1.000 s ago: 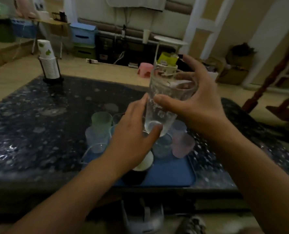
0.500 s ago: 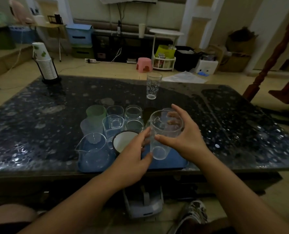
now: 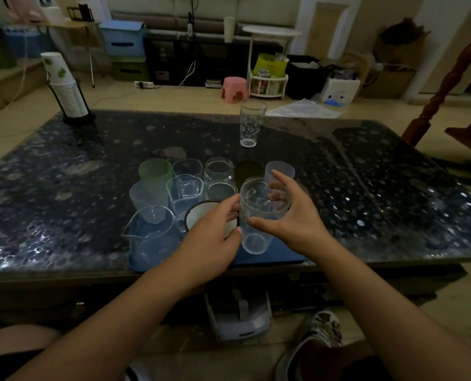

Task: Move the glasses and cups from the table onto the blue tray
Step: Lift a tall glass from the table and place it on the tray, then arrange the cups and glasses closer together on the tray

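Dark speckled stone-look table [image 3: 63,188], glossy, low. Flat blue plastic tray [image 3: 272,257] at the near edge, crowded with vessels.

Clear printed tumbler glass [image 3: 259,215], small white cat motifs near the rim, tapered toward a thick base. Long axis close to vertical, mouth up and leaning slightly toward the camera, base down at the tray's near right area; contact with the tray cannot be told.

Right hand [image 3: 292,218] curls around the tumbler, thumb on the near wall, fingers behind the far wall, seen through the glass. Left hand [image 3: 215,237] touches the tumbler's left side with thumb and fingertips, fingers loosely bent.

On the tray: frosted green plastic cup [image 3: 155,171], frosted pale cup [image 3: 149,199], clear spouted measuring cup [image 3: 185,191], clear glass jar [image 3: 219,171], clear pitcher with handle [image 3: 151,235], white enamel mug with dark rim [image 3: 201,215], partly under the left hand.

Second tall clear printed glass [image 3: 252,123] stands upright on the table, well apart, beyond the tray. Stack of white paper cups in a black holder [image 3: 67,86] at the far left corner.
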